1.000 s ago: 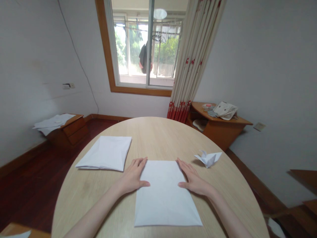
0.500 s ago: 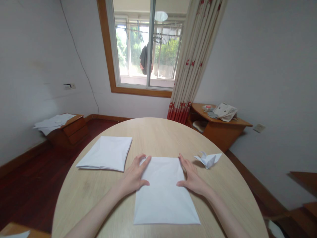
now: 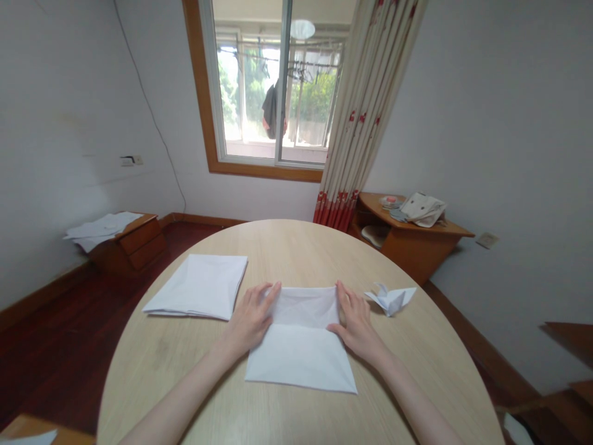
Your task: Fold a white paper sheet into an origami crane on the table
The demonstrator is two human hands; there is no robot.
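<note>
Since my last look, the rectangular white paper sheet [image 3: 301, 358] has grown shorter: its near edge now lies closer to the hands, and its far part bows up in a soft, creased fold. The sheet sits between my left hand [image 3: 250, 320] and right hand [image 3: 356, 322], on the round pale-wood surface [image 3: 296, 247]. Both hands are narrowed, holding the sheet's sides between fingers and thumbs.

Left of my left hand, just beside it, lies a flat stack of folded white paper [image 3: 197, 287]. Right of my right hand, and near it, sits a small white origami bird [image 3: 391, 300]. Nothing stands between the hands and the sheet. Well beyond the left hand, loose white papers [image 3: 99, 225] cover a low wooden bedside cabinet [image 3: 134, 244]. Well beyond the right hand, a cream cloth bag [image 3: 421, 209] rests on a wooden corner shelf unit [image 3: 407, 244], beside a red-patterned cream curtain [image 3: 361, 123].
</note>
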